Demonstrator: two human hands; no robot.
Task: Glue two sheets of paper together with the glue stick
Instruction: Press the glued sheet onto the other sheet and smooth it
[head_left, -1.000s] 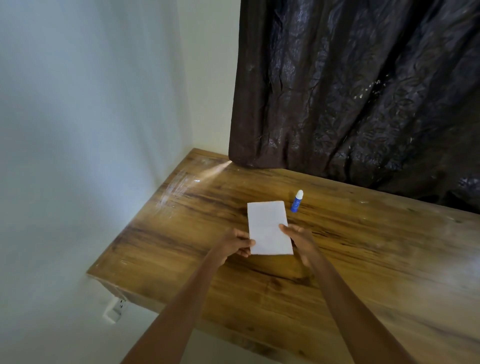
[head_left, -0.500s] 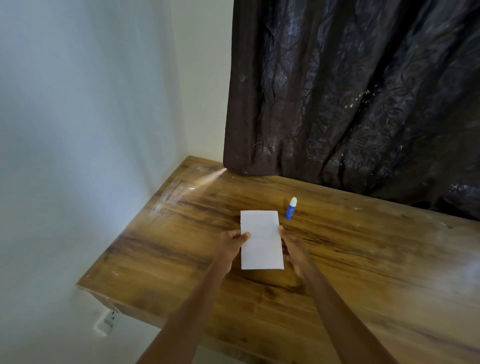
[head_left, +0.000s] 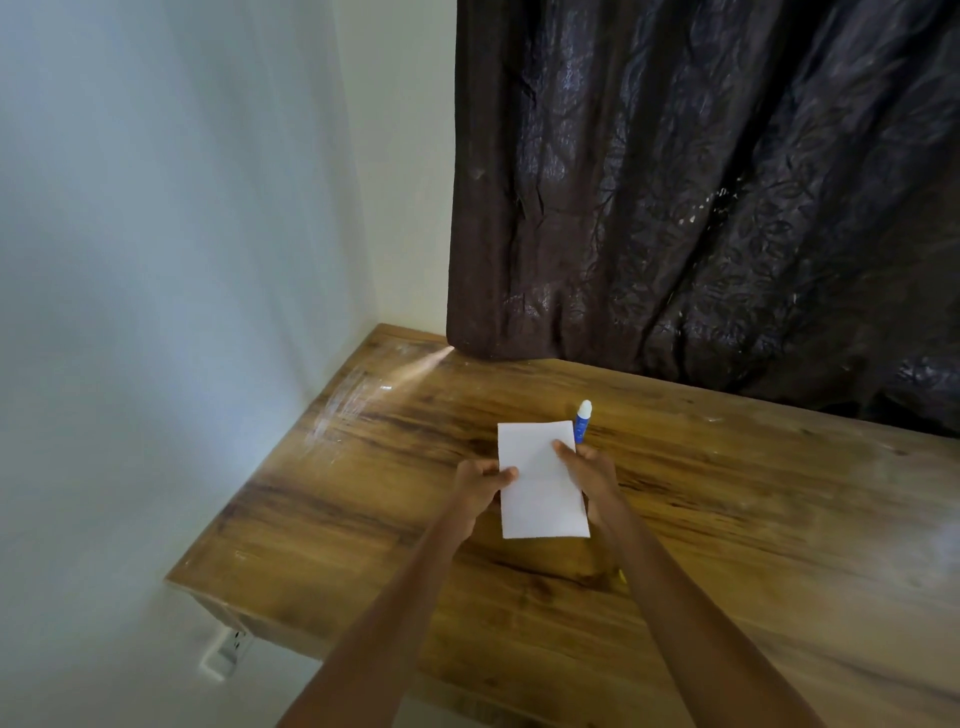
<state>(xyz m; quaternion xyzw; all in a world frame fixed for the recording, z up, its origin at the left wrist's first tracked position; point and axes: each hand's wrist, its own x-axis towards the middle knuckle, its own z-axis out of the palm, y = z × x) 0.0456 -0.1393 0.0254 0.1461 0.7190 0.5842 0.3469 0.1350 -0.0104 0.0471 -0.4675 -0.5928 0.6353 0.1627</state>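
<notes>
Head camera gives us the only view, and from it we judge the main risk to be misalignment: if the white paper (head_left: 540, 480) is really two sheets, which we cannot tell, they could slide apart while pinched only at the side edges. A second risk is the glue stick (head_left: 582, 420), which stands upright just beyond the paper's far right corner, close to our right hand (head_left: 589, 470); a careless reach could tip it and send it rolling across the wooden table (head_left: 779, 519). Both forearms stretch forward from the bottom of the view. Our left hand (head_left: 480, 486) pinches the paper's left edge, thumb on top, fingers curled beneath. Our right hand grips the right edge higher up, thumb on the top face. The paper seems raised slightly above the table.
</notes>
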